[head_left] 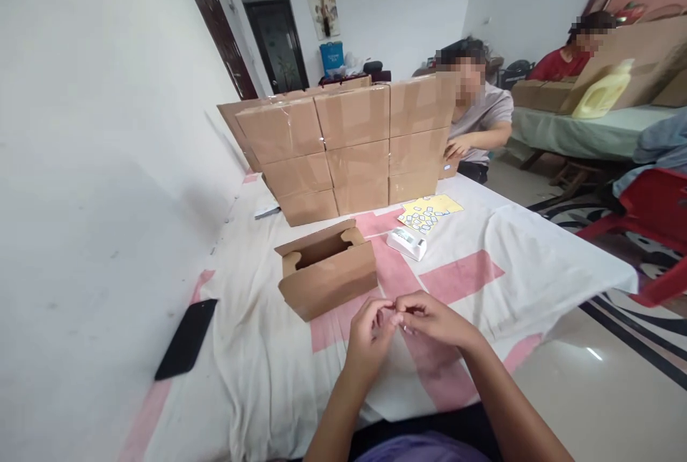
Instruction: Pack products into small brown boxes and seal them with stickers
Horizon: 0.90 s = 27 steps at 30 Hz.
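Note:
My left hand (371,330) and my right hand (429,317) meet fingertip to fingertip above the table's near side. Both pinch at the same spot, where a small whitish bit shows below the right fingers; its kind is too small to make out. Just beyond my hands stands an open cardboard box (335,279), its flaps raised and its inside dark. To the right of that box sits a small white tape dispenser (406,243). Behind the dispenser lie yellow sheets (448,203) with several blue-edged white labels.
Stacked closed cartons (357,151) form a wall across the table. A black phone (187,339) lies at the left edge, by the wall. One person (491,115) sits behind the cartons, another (558,61) at a farther table with a yellow jug (604,94). A red chair (644,226) stands right.

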Available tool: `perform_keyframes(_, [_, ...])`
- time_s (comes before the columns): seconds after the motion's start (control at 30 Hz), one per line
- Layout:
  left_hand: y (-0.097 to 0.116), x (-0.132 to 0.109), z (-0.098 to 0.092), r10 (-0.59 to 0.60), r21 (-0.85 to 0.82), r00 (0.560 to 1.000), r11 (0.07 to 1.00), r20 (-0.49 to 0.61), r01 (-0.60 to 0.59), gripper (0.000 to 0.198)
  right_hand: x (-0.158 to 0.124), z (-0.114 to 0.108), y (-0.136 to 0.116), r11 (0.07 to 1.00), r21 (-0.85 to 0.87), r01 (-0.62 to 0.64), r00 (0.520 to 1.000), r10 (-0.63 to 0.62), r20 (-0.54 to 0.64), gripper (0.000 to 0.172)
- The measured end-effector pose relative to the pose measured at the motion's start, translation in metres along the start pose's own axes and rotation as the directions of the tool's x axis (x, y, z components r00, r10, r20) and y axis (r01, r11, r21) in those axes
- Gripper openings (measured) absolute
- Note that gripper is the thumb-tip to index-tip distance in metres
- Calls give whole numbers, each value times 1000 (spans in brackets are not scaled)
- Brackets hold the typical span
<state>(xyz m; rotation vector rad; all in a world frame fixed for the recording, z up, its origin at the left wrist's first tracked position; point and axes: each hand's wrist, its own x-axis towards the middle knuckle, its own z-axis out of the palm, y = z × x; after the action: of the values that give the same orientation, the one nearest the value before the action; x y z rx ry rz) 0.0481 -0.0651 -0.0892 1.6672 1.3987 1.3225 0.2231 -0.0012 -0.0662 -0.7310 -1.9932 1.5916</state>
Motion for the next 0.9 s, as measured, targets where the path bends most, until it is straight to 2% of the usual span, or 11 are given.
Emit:
perform_keyframes(0.2, [-4, -30, -21, 94, 99, 985, 992, -143, -80, 32, 9, 28, 10, 998, -19, -62, 996, 63, 57, 37])
perform_keyframes(0.27, [-2, -34, -33, 143, 140, 951, 984, -276, -108, 29, 13, 26, 16, 981, -159, -115, 993, 117, 4, 33])
perform_keyframes(0.33, [3, -32, -52, 205, 187, 884, 973, -420, -137, 25, 17, 18, 15, 918, -371, -141, 985, 95, -141, 31])
perform_keyframes(0.4, [10, -26, -75, 283, 248, 836, 951, -469, -183, 20, 24, 7, 3, 853, -513, -95, 961, -56, -271, 25])
perform_keyframes(0.47, [20, -17, -98, 359, 312, 833, 920, -420, -238, 18, 38, -4, -20, 786, -617, 34, 912, -276, -302, 18])
perform_keyframes(0.53, [29, -5, -116, 393, 356, 841, 897, -372, -261, 18, 61, -13, -45, 658, -737, 154, 851, -468, -239, 35])
perform_keyframes(0.6, [34, 6, -126, 390, 385, 849, 889, -355, -248, 18, 91, -19, -64, 532, -821, 210, 820, -553, -149, 56])
perform_keyframes(0.67, [36, 18, -130, 371, 400, 863, 889, -342, -224, 19, 123, -22, -74, 467, -851, 242, 839, -541, -59, 59])
perform_keyframes(0.77, [32, 34, -132, 310, 392, 890, 904, -333, -169, 23, 158, -24, -74, 467, -841, 271, 899, -436, 48, 31])
perform_keyframes(0.83, [28, 44, -135, 263, 386, 906, 914, -332, -124, 25, 169, -23, -69, 495, -837, 233, 927, -372, 38, 24])
perform_keyframes(0.9, [25, 54, -138, 230, 391, 917, 916, -326, -91, 26, 174, -22, -62, 510, -840, 186, 951, -309, 23, 31])
